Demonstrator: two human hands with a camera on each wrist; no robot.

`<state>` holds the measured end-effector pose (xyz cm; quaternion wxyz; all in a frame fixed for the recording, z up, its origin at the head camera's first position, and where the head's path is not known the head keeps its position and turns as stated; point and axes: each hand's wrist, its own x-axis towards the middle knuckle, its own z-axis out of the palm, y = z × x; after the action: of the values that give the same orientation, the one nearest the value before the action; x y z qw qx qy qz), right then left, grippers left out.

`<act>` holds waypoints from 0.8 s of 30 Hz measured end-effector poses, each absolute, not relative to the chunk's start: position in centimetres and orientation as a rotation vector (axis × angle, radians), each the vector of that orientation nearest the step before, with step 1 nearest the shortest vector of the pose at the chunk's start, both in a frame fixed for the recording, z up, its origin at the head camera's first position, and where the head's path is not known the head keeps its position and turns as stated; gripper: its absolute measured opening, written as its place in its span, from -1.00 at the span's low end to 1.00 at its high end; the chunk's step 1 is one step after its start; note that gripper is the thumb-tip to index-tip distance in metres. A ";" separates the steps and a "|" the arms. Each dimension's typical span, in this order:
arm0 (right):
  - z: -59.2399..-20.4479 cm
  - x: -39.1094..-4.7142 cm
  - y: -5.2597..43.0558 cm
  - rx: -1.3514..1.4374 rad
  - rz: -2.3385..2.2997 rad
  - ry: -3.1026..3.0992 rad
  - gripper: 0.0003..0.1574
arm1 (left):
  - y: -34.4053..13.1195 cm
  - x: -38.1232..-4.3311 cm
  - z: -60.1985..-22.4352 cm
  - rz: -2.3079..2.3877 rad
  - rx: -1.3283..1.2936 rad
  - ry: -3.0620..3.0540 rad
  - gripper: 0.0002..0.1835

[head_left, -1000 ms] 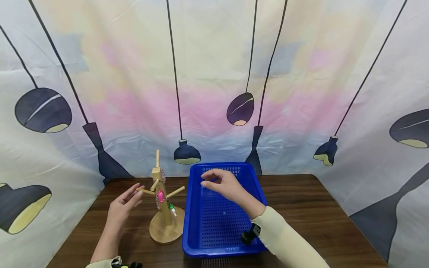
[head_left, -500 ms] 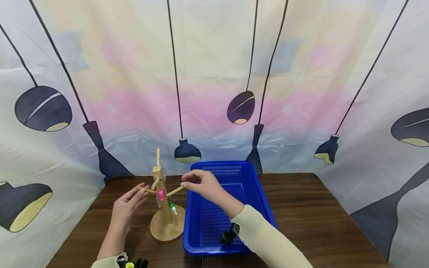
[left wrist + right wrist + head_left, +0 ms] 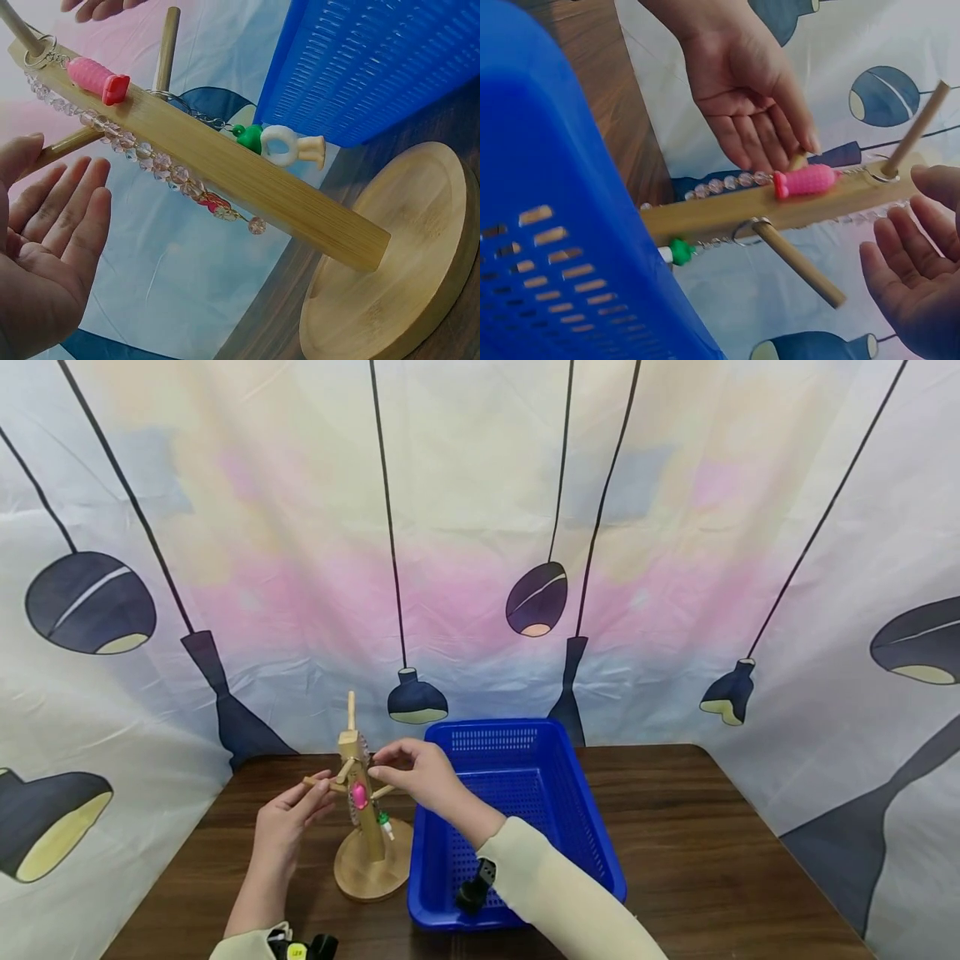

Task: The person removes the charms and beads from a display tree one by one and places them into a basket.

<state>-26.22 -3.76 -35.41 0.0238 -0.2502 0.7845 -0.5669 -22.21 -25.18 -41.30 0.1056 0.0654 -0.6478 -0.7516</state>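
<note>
A wooden peg stand (image 3: 371, 847) with a round base holds several trinkets. My left hand (image 3: 283, 827) pinches the end of its left peg (image 3: 71, 144) between thumb and fingers. My right hand (image 3: 423, 778) hovers beside the top of the post, fingers loosely bent and holding nothing. A pink keychain (image 3: 96, 79) hangs by its ring from the peg facing me. From the right peg (image 3: 799, 262) hangs a keychain with a green and white charm (image 3: 279, 144). Strings of clear pinkish beads (image 3: 161, 163) hang on the left side and behind the post.
A blue plastic basket (image 3: 417, 885) stands just right of the stand, under my right forearm. Both are on a dark wood table (image 3: 697, 843). Behind it hangs a cloth (image 3: 480, 485) printed with lamps.
My right hand has moved left from over the basket to the upper part of the stand. The left hand has slid slightly inward along the left peg. The trinkets look unmoved.
</note>
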 end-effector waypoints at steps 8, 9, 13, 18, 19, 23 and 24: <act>-35.9 -26.1 -5.3 -0.715 -1.851 2.413 -0.79 | -25.1 -22.0 -41.3 -2.235 0.174 -1.903 -0.66; -36.0 -26.1 -5.4 -0.710 -1.865 2.410 -0.78 | -25.1 -22.1 -41.4 -2.237 0.161 -1.892 -0.66; -36.3 -26.2 -5.9 -0.697 -1.913 2.419 -0.80 | -24.9 -22.2 -41.5 -2.240 0.128 -1.868 -0.64; -36.4 -26.2 -6.3 -0.691 -1.936 2.450 -0.84 | -24.8 -22.3 -41.5 -2.232 0.128 -1.874 -0.64; -36.3 -26.2 -6.4 -0.691 -1.930 2.461 -0.85 | -24.8 -22.3 -41.5 -2.232 0.130 -1.875 -0.65; -36.1 -25.9 -6.6 -0.698 -1.898 2.516 -0.88 | -24.8 -22.3 -41.6 -2.230 0.134 -1.863 -0.64; -36.0 -25.9 -6.6 -0.703 -1.888 2.531 -0.89 | -24.8 -22.3 -41.6 -2.230 0.135 -1.857 -0.63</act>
<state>-25.90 -6.60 -36.04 -0.0465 -0.2172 0.7816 -0.5829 -22.34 -24.83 -41.59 0.1178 0.0463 -0.6347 -0.7623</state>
